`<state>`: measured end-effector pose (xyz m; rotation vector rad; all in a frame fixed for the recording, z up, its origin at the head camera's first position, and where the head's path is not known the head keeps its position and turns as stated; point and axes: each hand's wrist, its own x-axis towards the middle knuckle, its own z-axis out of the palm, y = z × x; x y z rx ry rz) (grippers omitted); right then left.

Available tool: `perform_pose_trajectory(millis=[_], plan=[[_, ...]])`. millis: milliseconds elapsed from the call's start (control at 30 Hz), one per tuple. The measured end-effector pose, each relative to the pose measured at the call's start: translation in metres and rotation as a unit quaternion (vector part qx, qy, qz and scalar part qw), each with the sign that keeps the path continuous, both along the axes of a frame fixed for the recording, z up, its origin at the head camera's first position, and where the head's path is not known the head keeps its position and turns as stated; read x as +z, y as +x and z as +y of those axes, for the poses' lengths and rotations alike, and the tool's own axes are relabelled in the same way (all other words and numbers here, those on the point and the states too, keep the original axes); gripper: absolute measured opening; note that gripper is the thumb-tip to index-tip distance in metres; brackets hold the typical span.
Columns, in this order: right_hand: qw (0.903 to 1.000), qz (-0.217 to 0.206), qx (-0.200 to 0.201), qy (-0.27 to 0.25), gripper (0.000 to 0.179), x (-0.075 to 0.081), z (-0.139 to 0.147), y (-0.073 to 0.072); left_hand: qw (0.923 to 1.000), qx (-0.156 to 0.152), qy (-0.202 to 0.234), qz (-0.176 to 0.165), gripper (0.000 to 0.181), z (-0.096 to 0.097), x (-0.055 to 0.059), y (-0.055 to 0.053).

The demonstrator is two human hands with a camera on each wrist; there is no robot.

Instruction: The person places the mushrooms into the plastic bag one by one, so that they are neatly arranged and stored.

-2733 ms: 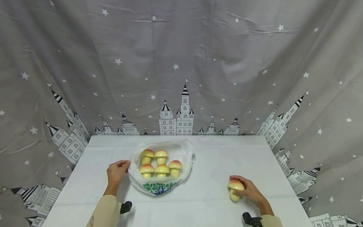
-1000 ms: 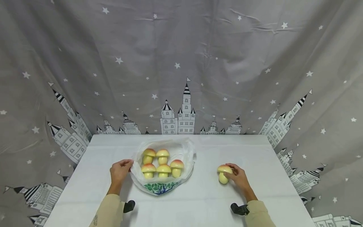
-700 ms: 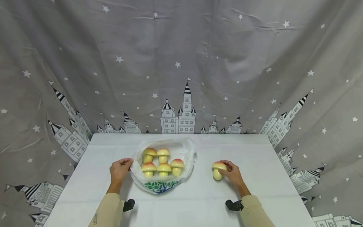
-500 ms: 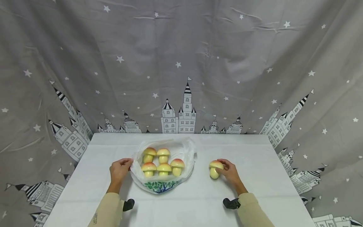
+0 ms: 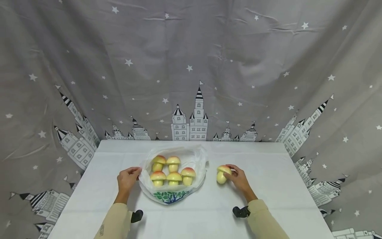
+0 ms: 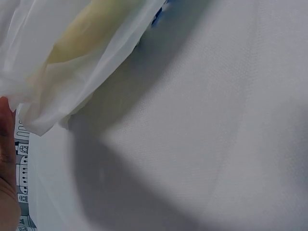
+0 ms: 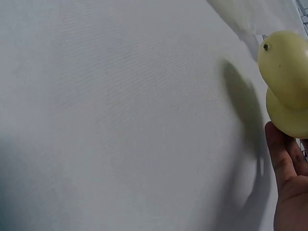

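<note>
A toy mushroom (image 5: 222, 174) with a yellow stem and a reddish-yellow cap is held by my right hand (image 5: 238, 179), just right of the bag. In the right wrist view the mushroom (image 7: 286, 72) is lifted over the white cloth, its shadow apart from it, fingers under the cap. My left hand (image 5: 127, 181) pinches the left edge of a white plastic bag (image 5: 197, 186) with a green and blue tree print. Several like mushrooms (image 5: 174, 177) lie in the bag's open mouth. The left wrist view shows the bag's edge (image 6: 96, 82) by the fingers.
A white cloth (image 5: 191, 222) covers the table. Behind it hangs a grey curtain (image 5: 155, 83) with printed stars and castles. A dark wrist mount (image 5: 137, 216) sticks out from each beige sleeve.
My right hand has carried the mushroom leftward and away from me, from the right part of the table toward the bag. The left hand stays at the bag's edge.
</note>
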<state>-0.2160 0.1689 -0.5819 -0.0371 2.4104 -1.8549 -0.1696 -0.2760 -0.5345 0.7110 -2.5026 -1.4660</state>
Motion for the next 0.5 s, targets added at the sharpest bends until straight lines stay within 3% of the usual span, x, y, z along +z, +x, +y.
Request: perform_pose_trajectory(millis=[200,400,500], plan=[[0.9993,0.013,-0.001,0.035,0.048,0.007,-0.004,-0.006,0.9999,0.006,-0.008,0.003,0.030,0.002,-0.002,-0.002],[0.9996,0.023,-0.008,0.017,0.046,0.013,-0.011,-0.008,0.9999,0.006,-0.008,0.004,0.030,0.003,-0.002,-0.004],[0.9995,0.029,-0.010,0.002,0.043,0.023,-0.015,-0.002,1.0000,0.006,-0.007,0.000,0.030,0.004,-0.004,-0.003]])
